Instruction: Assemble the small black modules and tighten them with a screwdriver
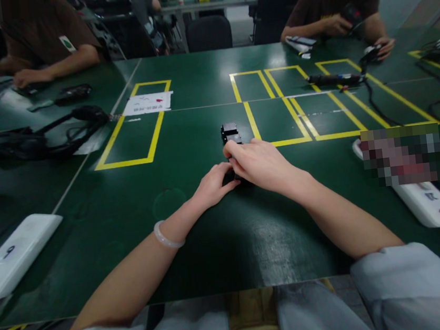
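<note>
Near the middle of the green bench (pixel 197 242), both hands meet on a small black device (pixel 230 132). It lies on the bench surface, just left of the yellow taped rectangles (pixel 278 121), and its far end sticks out beyond the fingers. The right hand (pixel 261 163) covers the near part of the device from above, with the fingers curled around it. The left hand (pixel 213 184) touches the device from the left side; its fingers are pressed together and bent against the lower edge. I cannot tell how firmly either hand grips. A pale bracelet (pixel 167 237) sits on the left wrist.

At the left edge of the bench lies a white flat box (pixel 13 254) with a number on it, and a similar white box (pixel 426 202) lies at the right edge. Black cables (pixel 38 138) rest toward the far left corner. A white paper (pixel 148 103) lies at the far end of another yellow rectangle. Along the far edge, other people work with their own hands on dark tools.
</note>
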Action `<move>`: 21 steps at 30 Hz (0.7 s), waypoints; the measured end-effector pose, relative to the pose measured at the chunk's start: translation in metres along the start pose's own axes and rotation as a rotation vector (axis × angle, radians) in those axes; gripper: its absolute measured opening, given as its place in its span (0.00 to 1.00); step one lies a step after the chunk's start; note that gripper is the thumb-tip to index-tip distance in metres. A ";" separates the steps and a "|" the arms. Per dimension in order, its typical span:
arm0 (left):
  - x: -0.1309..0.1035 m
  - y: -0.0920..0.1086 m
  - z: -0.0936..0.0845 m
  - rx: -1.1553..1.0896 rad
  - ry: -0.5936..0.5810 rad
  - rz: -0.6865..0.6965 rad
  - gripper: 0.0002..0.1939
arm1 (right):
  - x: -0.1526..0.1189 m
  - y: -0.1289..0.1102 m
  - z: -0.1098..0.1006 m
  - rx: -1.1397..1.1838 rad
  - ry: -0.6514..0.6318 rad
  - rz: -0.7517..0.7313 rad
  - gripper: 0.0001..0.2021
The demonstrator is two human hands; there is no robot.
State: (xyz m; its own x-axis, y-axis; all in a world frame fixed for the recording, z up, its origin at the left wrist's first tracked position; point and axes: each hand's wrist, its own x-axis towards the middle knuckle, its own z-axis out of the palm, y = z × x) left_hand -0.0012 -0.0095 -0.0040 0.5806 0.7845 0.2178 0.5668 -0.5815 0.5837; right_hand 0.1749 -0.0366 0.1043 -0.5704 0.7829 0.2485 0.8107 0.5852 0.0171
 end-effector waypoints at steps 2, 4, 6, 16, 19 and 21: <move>0.000 0.000 0.000 -0.001 0.005 0.012 0.20 | -0.001 0.000 -0.002 0.013 0.006 -0.002 0.11; 0.000 0.000 0.001 -0.004 0.006 0.012 0.20 | -0.001 0.000 -0.002 0.024 0.007 -0.010 0.11; 0.000 0.000 0.001 -0.009 -0.001 0.005 0.20 | -0.001 0.000 -0.002 0.022 0.000 -0.021 0.11; 0.000 0.000 0.001 0.001 0.005 0.005 0.20 | -0.001 -0.001 -0.001 0.015 0.009 -0.018 0.10; 0.000 0.000 0.001 0.002 0.003 0.003 0.20 | -0.001 -0.001 -0.002 0.032 0.002 -0.019 0.09; 0.000 0.001 0.001 0.001 0.001 -0.002 0.20 | -0.001 -0.001 -0.002 0.032 -0.001 -0.025 0.09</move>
State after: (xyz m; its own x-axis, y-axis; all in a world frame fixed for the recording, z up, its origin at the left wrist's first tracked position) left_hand -0.0001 -0.0097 -0.0042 0.5787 0.7861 0.2174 0.5684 -0.5799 0.5837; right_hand 0.1751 -0.0378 0.1063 -0.5903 0.7685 0.2470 0.7919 0.6106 -0.0075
